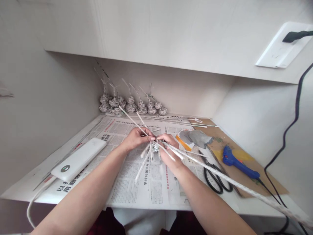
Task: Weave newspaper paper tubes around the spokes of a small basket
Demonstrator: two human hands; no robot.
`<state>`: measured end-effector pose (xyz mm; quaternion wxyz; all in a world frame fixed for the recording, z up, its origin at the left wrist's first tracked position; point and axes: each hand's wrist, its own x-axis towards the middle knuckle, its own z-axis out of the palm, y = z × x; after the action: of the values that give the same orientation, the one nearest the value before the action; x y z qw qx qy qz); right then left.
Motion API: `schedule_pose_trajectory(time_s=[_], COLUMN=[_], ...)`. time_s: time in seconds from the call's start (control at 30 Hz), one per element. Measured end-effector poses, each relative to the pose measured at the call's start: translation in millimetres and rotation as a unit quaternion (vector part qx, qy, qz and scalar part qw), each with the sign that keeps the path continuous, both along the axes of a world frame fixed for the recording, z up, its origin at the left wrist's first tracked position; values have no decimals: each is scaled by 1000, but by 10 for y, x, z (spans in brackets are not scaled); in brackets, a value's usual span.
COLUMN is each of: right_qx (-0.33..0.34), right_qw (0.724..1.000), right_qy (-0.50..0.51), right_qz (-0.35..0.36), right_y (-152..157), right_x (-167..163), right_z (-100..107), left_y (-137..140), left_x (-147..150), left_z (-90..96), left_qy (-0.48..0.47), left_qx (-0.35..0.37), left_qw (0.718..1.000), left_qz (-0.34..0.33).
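Note:
Between my hands is a small weaving of rolled paper strips [154,147], its loose ends fanning out in several directions. My left hand [139,137] pinches it from the left, thumb and fingertips pressed together near its centre. From the other side, my right hand [168,142] grips the same weaving with curled fingers. One long paper strip [220,174] runs from the weaving past my right forearm to the lower right edge. Printed newspaper [129,189] lies beneath my hands. The underside of the weaving is partly hidden by my fingers and the strips.
Several woven gourd shapes [130,106] stand along the back wall. A white power bank [79,160] with a cable lies left. To the right are black-handled scissors [216,179], a blue glue gun [238,163] on cardboard [266,184], and grey scraps [198,138]. Paper strips [181,121] lie behind.

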<state>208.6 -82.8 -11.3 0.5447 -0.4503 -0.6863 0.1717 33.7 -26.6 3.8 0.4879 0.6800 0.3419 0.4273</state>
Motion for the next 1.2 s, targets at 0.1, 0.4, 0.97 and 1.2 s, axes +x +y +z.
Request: schedule_pose_trajectory(time_s=[0.1,0.4,0.97,1.2], right_qx=[3,15,-21,-21], right_qw=[1000,1000,1000,1000], right_qy=[4,-12,13,23], right_qz=[5,11,-5,-1], right_y=[-2,-26,50,42], right_x=[-2,-20,-24,-31], right_z=[-7,28,-68,-53], left_y=[10,-23,-80,-70], left_x=[1,4,-16,15], left_z=[-13,19,122,69], left_qy=[11,45,46,48], left_qx=[0,-60,-72,-59], left_qw=[1000,996,996,997], left_qz=[5,41,0,2])
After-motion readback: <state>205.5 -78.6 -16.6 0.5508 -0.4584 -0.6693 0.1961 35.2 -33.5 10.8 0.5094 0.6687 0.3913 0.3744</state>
